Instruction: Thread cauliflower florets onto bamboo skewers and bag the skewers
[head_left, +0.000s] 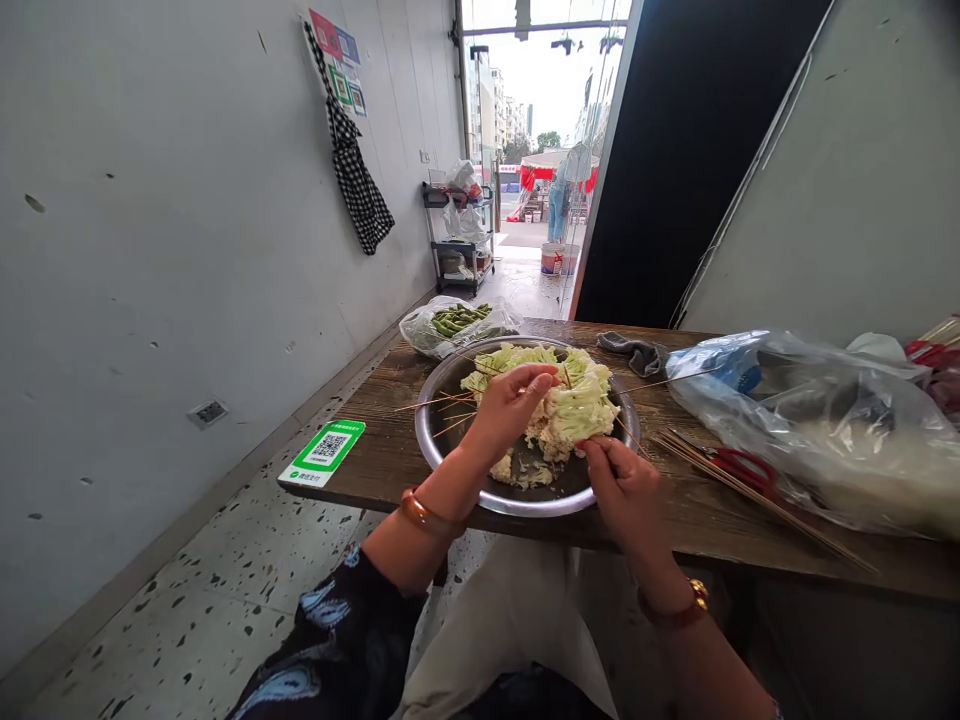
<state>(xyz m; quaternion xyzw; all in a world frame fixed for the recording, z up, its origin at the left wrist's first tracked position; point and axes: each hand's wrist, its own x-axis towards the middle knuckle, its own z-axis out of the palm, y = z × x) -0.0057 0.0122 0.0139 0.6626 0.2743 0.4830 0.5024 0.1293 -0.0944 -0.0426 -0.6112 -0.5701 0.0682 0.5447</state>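
A wide metal basin (630, 420) stands in front of me on the wooden table. Pale green-white cauliflower (586, 405) is heaped in it, with loose florets and crumbs at the bottom. Several thin wooden skewers (442, 402) stick out over the basin's left side, and others reach past the right rim. My left hand (514, 405) is over the heap, its fingers pinched together; what lies between them is hidden. At the heap's lower right edge, my right hand (624, 485) pinches with thumb and forefinger. Its fingertips are against the cauliflower, and I cannot make out what they grip.
Behind the basin lies a plastic bag of green pods (459, 320). To the right are a grey cloth (634, 352), a bundle of skewers (757, 495), red-handled scissors (744, 468) and a large clear plastic bag (840, 430). A QR-code card (326, 452) lies at the table's left end.
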